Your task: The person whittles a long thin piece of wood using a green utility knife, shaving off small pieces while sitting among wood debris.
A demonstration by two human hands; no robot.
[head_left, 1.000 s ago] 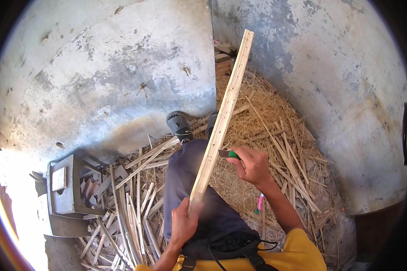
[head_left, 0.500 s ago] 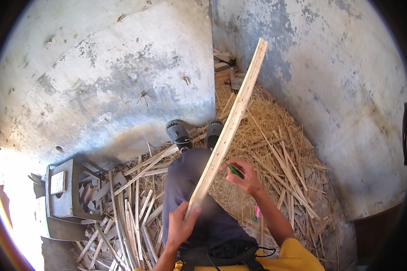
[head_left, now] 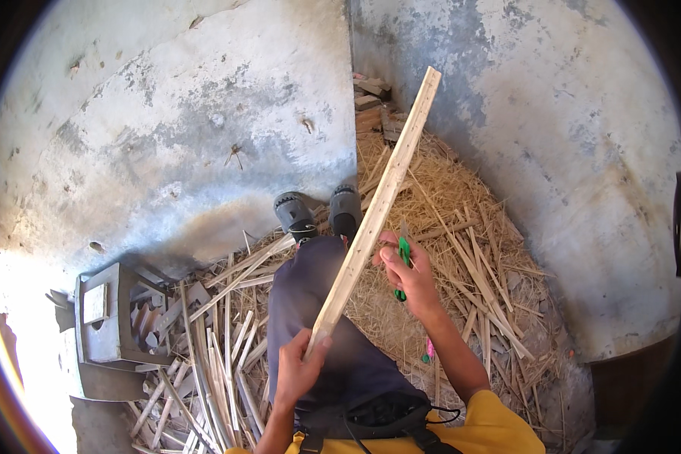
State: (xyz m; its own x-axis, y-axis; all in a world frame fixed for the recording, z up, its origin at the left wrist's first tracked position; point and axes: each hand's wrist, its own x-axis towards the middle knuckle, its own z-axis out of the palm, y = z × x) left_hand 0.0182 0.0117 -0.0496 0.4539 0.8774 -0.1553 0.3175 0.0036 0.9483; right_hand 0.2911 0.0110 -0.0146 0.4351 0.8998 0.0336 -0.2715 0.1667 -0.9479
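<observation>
A long, pale wooden strip (head_left: 384, 198) slants up and away across my lap, with small dark spots in rows along its face. My left hand (head_left: 298, 367) grips its near end, thumb on top. Beside the strip's right edge, my right hand (head_left: 410, 274) is closed around a small green-handled knife (head_left: 405, 251). Its handle shows above and below the fingers, and its blade is too faint to make out clearly. My right fingertips are close to the strip; I cannot tell whether they touch it.
Split wood strips (head_left: 227, 371) lie heaped at the left, beside a grey box-like frame (head_left: 102, 314). Straw and shavings (head_left: 454, 185) cover the floor at the right. Worn plaster walls (head_left: 227, 113) meet ahead of my shoes (head_left: 344, 206). A pink object (head_left: 430, 348) lies near my right forearm.
My right hand has risen slightly and turned, so more of the green handle shows and it stands more upright. The wooden strip has shifted slightly left, still held by my left hand.
</observation>
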